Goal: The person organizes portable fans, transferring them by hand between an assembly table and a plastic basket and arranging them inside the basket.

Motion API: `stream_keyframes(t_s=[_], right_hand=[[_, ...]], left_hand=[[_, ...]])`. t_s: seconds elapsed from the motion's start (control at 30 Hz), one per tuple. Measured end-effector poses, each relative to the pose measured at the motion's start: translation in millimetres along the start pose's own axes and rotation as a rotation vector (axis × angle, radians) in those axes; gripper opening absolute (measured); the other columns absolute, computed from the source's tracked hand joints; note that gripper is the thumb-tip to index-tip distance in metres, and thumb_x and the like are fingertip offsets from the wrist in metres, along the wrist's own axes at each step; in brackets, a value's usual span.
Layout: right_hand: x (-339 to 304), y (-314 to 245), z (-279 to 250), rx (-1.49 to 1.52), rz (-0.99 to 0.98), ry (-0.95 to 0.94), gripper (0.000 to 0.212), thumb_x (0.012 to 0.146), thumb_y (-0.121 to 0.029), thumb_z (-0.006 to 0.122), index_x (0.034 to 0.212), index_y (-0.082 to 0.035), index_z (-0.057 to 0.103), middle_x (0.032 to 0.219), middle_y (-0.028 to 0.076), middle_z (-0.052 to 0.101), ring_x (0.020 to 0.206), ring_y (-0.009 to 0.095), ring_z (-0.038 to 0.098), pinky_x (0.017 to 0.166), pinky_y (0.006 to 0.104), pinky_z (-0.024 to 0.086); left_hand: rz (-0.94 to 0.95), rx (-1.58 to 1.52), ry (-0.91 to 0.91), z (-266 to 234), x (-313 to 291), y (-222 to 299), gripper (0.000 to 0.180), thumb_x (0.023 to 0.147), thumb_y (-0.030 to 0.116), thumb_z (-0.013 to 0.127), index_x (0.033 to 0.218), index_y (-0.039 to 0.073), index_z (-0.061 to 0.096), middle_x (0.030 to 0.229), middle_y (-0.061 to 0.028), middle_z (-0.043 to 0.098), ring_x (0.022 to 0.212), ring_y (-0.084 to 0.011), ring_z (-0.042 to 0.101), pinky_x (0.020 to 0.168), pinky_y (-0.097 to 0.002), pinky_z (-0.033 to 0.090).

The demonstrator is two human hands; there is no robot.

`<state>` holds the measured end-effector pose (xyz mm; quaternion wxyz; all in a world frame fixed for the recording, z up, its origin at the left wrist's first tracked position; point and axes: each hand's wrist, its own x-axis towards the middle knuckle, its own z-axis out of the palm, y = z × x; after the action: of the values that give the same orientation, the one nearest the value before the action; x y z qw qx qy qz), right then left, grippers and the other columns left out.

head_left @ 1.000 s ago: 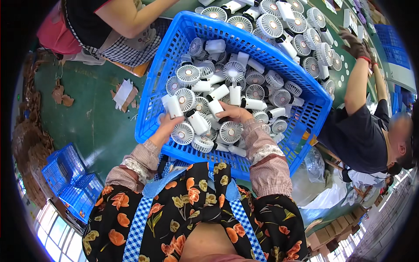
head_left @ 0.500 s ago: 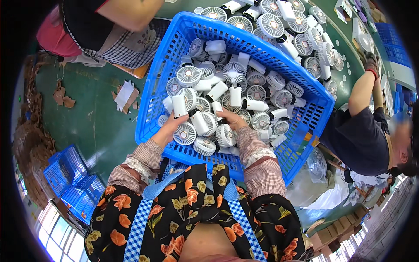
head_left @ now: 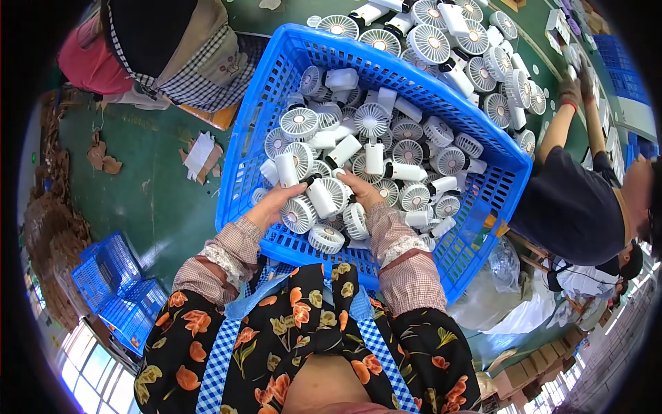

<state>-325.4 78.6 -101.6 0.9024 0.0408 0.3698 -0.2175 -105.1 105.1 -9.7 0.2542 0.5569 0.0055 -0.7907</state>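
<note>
In front of me stands a blue plastic basket (head_left: 396, 64) heaped with white handheld mini fans (head_left: 371, 119), their round grilles and stubby handles lying at all angles. My left hand (head_left: 274, 202) is closed at the near left of the heap, its thumb and fingers on a mini fan (head_left: 298, 213); its fingertips are partly hidden. A fan with a white handle (head_left: 321, 198) lies between my two hands. My right hand (head_left: 363, 190) is closed on another fan, of which little shows beneath the fingers.
Beyond the basket, more white fans (head_left: 429, 44) are piled on a green table (head_left: 534, 48). One co-worker (head_left: 572, 200) reaches over the table at right; another (head_left: 179, 55) stands at upper left. Blue crates (head_left: 114, 279) and torn cardboard (head_left: 103, 157) are on the floor at left.
My hands stay in the heap, with the fan between them tilted a little and my right hand slightly closer to the left. The right co-worker's arms reached farther; the upper-left co-worker's arm left view.
</note>
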Motion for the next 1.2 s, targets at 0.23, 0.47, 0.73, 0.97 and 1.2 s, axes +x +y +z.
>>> stream_keyframes(t_s=[0.23,0.47,0.73,0.97,1.2], right_hand=[[7.7,5.3,4.9,-0.067,-0.028,-0.029,0.079,0.081,-0.013,0.062,0.14,-0.006,0.011,0.126,0.013,0.045,0.106,0.02,0.054,0.085,0.0317,0.048],[7.1,7.7,12.3,-0.084,-0.051,-0.053,0.075,0.078,-0.017,0.065,0.137,-0.007,0.021,0.12,0.011,0.049,0.099,0.018,0.056,0.077,0.0302,0.051],[-20.0,-1.6,30.9,-0.223,-0.171,-0.054,0.082,0.074,-0.019,0.068,0.138,-0.007,0.017,0.119,0.011,0.046,0.102,0.019,0.052,0.082,0.0304,0.046],[-67.4,-18.2,60.0,-0.248,-0.298,-0.004,0.091,0.07,-0.02,0.069,0.14,-0.01,0.013,0.126,0.011,0.041,0.109,0.021,0.047,0.088,0.031,0.041],[-115.1,-58.0,99.1,-0.372,-0.517,-0.012,0.09,0.065,-0.023,0.072,0.137,-0.009,0.02,0.117,0.009,0.045,0.1,0.018,0.048,0.084,0.0294,0.042]], left_hand=[[-0.069,-0.025,-0.022,-4.3,-4.3,3.6,0.041,0.082,0.016,0.061,0.117,0.004,0.044,0.102,-0.0118,0.059,0.085,-0.0235,0.063,0.069,-0.0388,0.055],[-0.02,-0.015,-0.056,-2.6,-7.1,-2.9,0.041,0.082,0.017,0.061,0.117,0.003,0.047,0.102,-0.0098,0.06,0.087,-0.0211,0.062,0.072,-0.0367,0.053],[0.098,0.115,-0.065,12.8,-35.1,0.2,0.058,0.077,0.018,0.067,0.125,0.002,0.039,0.112,-0.0089,0.054,0.099,-0.0192,0.056,0.081,-0.034,0.049],[0.239,0.172,-0.098,50.8,-66.2,18.4,0.057,0.072,0.016,0.07,0.121,0.0,0.044,0.112,-0.0084,0.054,0.101,-0.0174,0.053,0.088,-0.031,0.042],[0.319,0.241,-0.164,97.0,-98.9,55.4,0.068,0.071,0.014,0.071,0.126,0.0,0.035,0.114,-0.0091,0.052,0.101,-0.0177,0.053,0.088,-0.031,0.043]])
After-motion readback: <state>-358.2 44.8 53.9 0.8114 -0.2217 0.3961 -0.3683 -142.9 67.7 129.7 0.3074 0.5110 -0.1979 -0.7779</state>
